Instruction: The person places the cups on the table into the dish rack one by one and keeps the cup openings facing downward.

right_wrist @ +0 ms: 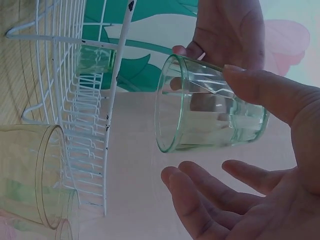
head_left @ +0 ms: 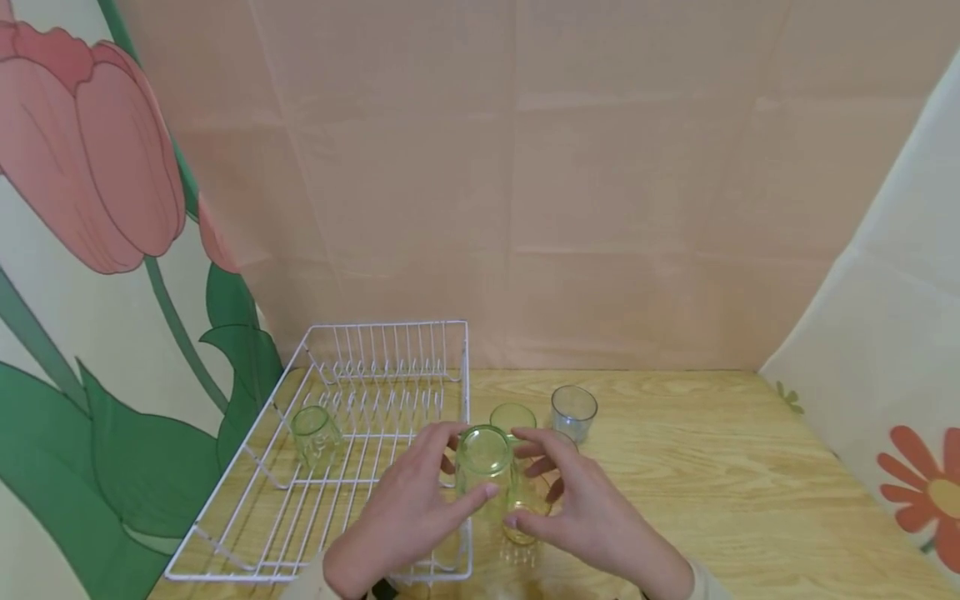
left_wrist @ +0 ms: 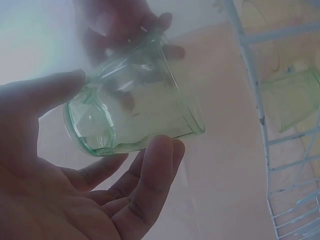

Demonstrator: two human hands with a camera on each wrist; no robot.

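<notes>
A clear green drinking glass is upside down in the air, base up, between the two hands. My left hand holds it, thumb on the near side and fingers round the far left. Around its other side my right hand spreads its fingers; in the right wrist view the thumb tip overlaps the glass while the other fingers stand apart from it. Beneath the right hand is a yellow glass, partly hidden. Behind the held glass stands another green glass.
A white wire dish rack stands on the wood-patterned table at left, with a green glass inside it. A blue-grey glass stands right of the far green glass. A pinkish glass partly shows in the right wrist view.
</notes>
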